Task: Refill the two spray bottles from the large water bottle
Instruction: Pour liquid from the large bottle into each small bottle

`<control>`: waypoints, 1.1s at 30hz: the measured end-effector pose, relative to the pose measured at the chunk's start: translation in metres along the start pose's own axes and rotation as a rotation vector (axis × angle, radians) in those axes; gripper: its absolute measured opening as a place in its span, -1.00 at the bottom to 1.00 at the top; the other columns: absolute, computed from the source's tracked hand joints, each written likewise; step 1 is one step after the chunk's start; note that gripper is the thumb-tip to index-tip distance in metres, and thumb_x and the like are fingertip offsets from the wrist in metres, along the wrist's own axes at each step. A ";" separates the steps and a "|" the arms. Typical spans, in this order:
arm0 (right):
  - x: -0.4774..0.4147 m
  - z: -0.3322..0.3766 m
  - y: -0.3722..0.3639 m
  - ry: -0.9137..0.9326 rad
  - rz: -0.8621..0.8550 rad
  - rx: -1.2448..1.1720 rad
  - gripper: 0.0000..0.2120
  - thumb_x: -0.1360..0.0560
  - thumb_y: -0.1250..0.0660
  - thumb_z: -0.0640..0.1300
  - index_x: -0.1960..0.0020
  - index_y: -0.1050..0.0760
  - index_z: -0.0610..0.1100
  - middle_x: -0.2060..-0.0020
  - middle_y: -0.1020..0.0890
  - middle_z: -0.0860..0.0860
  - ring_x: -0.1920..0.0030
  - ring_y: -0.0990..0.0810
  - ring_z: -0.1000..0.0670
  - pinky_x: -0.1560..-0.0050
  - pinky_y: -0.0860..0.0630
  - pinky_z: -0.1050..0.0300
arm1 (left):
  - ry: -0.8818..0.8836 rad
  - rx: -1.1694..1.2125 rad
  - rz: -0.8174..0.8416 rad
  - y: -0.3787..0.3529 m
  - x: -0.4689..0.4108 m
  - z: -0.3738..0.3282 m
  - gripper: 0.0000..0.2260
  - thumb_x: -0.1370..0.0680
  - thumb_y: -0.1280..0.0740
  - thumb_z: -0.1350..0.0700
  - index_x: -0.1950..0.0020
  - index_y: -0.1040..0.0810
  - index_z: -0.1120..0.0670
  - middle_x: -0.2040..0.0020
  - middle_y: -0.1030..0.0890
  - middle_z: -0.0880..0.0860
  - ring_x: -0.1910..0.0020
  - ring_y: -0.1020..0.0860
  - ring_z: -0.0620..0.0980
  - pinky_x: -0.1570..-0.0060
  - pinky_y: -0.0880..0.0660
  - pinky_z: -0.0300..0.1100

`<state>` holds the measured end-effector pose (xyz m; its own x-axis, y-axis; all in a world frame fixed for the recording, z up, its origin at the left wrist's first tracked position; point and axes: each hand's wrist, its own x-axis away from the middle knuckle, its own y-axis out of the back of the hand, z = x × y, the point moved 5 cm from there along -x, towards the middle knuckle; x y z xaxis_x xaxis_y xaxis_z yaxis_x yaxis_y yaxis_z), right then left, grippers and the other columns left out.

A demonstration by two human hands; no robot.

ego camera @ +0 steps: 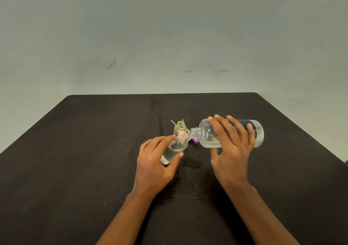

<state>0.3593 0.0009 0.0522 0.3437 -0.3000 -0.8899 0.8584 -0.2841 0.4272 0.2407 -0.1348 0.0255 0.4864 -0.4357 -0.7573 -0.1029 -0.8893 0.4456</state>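
From the head camera, the large water bottle [230, 134] is tipped almost flat in the right hand [232, 147], its long axis running from its base at about three o'clock to its open neck at nine o'clock. The right grip is curled over the top of the clear body, fingers [223, 126] spread across it and the thumb underneath. The open neck meets the mouth of the small spray bottle [174, 147], which the left hand [156, 162] holds tilted, its base toward seven o'clock and its mouth toward one o'clock. The left grip pinches this bottle between the thumb low on its side and the fingers along its far side. The two mouths are touching or very nearly so; whether a stream is passing I cannot tell. Water shows in the lower part of the held spray bottle, roughly half of it, and only a little water lies along the low side of the large bottle. The second spray bottle [180, 129] stands upright and uncapped on the dark surface [94, 150], just behind the held one at about twelve o'clock, looking empty or nearly so. A purple piece [195, 141], probably a cap or spray head, lies under the necks. A wet-looking patch [192, 163] marks the surface between the hands. The pour hinges on keeping the necks lined up.
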 end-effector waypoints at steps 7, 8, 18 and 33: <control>0.000 0.000 0.000 -0.003 0.002 -0.004 -0.19 -0.15 -0.48 -0.49 -0.32 -0.40 -0.02 -0.23 -0.56 0.01 -0.32 -0.40 -0.06 -0.45 -0.09 -0.13 | -0.002 -0.004 0.003 0.000 0.000 -0.001 -0.65 -0.40 -0.38 -0.06 -0.14 -0.59 0.04 -0.04 -0.60 -0.13 -0.07 -0.44 -0.32 -0.17 -0.33 -0.31; 0.000 0.000 0.000 -0.004 0.001 -0.005 -0.19 -0.15 -0.48 -0.49 -0.32 -0.40 -0.02 -0.23 -0.56 0.01 -0.32 -0.40 -0.06 -0.45 -0.08 -0.13 | -0.001 -0.006 0.003 0.000 0.000 -0.001 -0.65 -0.40 -0.38 -0.06 -0.14 -0.59 0.05 -0.04 -0.60 -0.13 -0.07 -0.43 -0.32 -0.17 -0.33 -0.31; 0.000 0.000 0.001 -0.006 -0.001 -0.005 -0.22 -0.15 -0.45 -0.50 -0.30 -0.45 -0.05 -0.22 -0.57 0.00 -0.30 -0.42 -0.08 -0.47 -0.04 -0.09 | -0.009 0.002 -0.001 0.001 0.000 -0.002 -0.65 -0.40 -0.40 -0.04 -0.14 -0.59 0.05 -0.04 -0.60 -0.12 -0.07 -0.44 -0.31 -0.16 -0.36 -0.27; -0.001 0.000 0.001 -0.002 -0.005 -0.005 -0.23 -0.15 -0.47 -0.49 -0.30 -0.45 -0.05 -0.22 -0.57 -0.01 -0.30 -0.41 -0.08 -0.46 -0.07 -0.10 | -0.008 0.003 0.000 0.000 -0.001 -0.002 -0.65 -0.40 -0.39 -0.05 -0.13 -0.59 0.05 -0.03 -0.60 -0.13 -0.07 -0.43 -0.32 -0.15 -0.38 -0.23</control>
<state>0.3602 0.0002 0.0535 0.3386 -0.3007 -0.8916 0.8620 -0.2806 0.4221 0.2418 -0.1345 0.0271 0.4791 -0.4367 -0.7614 -0.1050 -0.8897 0.4442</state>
